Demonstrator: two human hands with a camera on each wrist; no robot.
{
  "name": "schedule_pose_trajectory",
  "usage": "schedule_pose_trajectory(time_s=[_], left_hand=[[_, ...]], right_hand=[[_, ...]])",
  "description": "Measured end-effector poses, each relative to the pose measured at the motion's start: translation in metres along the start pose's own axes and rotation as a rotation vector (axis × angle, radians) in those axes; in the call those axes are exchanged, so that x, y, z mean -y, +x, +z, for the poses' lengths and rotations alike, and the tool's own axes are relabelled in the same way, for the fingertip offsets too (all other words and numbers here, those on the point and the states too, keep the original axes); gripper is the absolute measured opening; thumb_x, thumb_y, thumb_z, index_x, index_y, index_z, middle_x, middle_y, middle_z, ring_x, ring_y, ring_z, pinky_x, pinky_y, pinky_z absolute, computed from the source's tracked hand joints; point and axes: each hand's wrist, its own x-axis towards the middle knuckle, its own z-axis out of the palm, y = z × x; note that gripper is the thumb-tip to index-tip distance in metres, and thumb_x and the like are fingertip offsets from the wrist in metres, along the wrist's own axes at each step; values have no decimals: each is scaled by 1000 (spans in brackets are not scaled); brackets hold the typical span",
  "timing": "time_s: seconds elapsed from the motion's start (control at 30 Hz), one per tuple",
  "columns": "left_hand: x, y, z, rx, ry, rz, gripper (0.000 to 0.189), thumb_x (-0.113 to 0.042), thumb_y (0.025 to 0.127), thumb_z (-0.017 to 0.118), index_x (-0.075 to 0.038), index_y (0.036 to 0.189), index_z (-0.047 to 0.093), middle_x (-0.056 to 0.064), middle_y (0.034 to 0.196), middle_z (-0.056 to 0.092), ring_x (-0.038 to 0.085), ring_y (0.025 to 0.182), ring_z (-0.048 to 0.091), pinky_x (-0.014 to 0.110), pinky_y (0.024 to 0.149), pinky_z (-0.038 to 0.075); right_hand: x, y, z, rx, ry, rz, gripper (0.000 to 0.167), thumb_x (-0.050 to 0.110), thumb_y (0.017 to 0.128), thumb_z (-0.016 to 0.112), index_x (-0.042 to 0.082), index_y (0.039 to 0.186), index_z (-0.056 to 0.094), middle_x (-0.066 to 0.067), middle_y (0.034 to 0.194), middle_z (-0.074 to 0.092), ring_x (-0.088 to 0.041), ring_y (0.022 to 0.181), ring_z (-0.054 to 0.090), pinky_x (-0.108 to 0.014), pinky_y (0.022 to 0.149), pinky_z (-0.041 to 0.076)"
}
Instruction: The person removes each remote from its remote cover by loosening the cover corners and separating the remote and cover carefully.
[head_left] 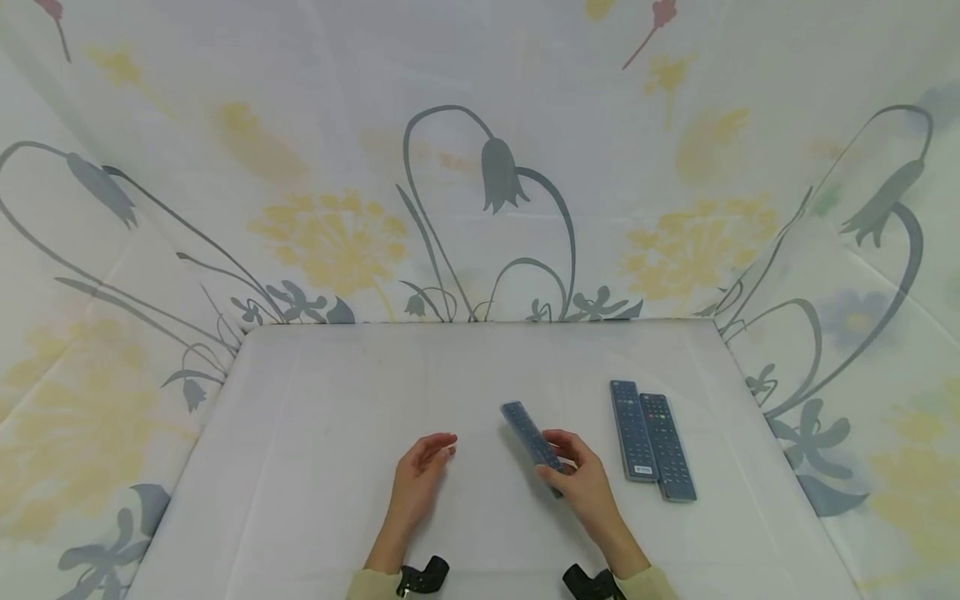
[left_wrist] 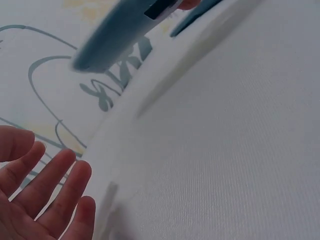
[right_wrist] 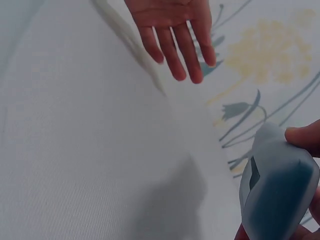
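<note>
Right fingers (head_left: 567,442) are gripping, partly hiding, a slim blue remote (head_left: 527,429); another's white label (head_left: 642,470) is looking unreadable; left fingers (head_left: 433,446) are curving loosely.

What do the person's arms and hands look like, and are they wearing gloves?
No gloves: the left hand and right hand are bare. The left sleeve and right sleeve are plain pale yellow, ending near the wrists. Each wrist wears a chunky black gadget: left gadget, right gadget.

Nothing is legible: the white label (head_left: 642,470) on one remote (head_left: 632,425) is too small to read.
</note>
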Motion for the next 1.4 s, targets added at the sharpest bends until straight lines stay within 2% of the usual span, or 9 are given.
schedule_pose_trajectory(time_s=[0.2,0.33,0.53,0.73,0.87,0.97,1.17,1.33,1.4], left_hand=[[-8,2,9,13,-86,30,29,1,97,61,7,125,59,25,123,64,38,110,64,20,90,49],[-16,2,16,4,-94,7,39,2,92,68,1,130,59,21,131,61,37,112,64,22,86,51],[-28,1,29,27,-97,-95,54,-4,90,73,-3,140,54,26,129,59,30,105,67,28,75,56],[-32,1,35,27,-133,-193,47,-5,90,73,-2,135,60,22,126,62,15,94,69,26,74,55],[-31,2,35,-15,-95,-198,40,-1,87,74,0,126,66,25,116,67,12,88,69,19,63,46],[-31,2,34,-59,-78,-202,36,0,85,77,-2,120,70,23,112,69,12,84,70,20,55,36],[-37,1,32,-143,-120,-183,36,-2,81,81,-4,116,73,19,115,70,11,84,72,20,58,42],[-52,-2,29,-223,-115,-201,31,-1,82,80,3,112,72,21,109,70,12,79,71,22,67,48],[-46,-1,30,-243,-112,-231,30,-4,83,79,3,111,71,18,106,71,13,78,71,22,70,49]], right_hand=[[6,-5,4,66,73,-6,51,-1,80,79,4,128,61,-11,128,60,-22,111,53,-25,85,47],[7,-7,7,125,55,-20,50,2,81,80,4,127,61,-11,126,61,-24,112,54,-26,86,48],[7,-7,11,227,26,-61,50,6,83,80,3,129,60,-15,129,59,-28,115,53,-28,89,49],[8,-8,12,288,-8,-90,49,9,85,79,1,130,59,-17,128,59,-28,114,53,-27,88,49],[9,-7,12,288,-34,-99,49,8,84,79,2,129,61,-16,128,59,-29,114,53,-27,88,50],[10,-7,12,283,-75,-109,46,11,84,80,6,127,63,-12,128,61,-30,115,54,-33,89,50],[10,-8,10,237,-143,-100,44,14,84,80,13,125,64,-9,129,61,-29,116,58,-43,92,46],[8,-8,4,233,14,-122,42,2,88,74,5,128,61,-17,135,57,-24,115,58,-30,86,51],[8,-8,2,245,103,-167,42,0,88,72,0,129,58,-20,138,54,-21,116,57,-26,88,50]])
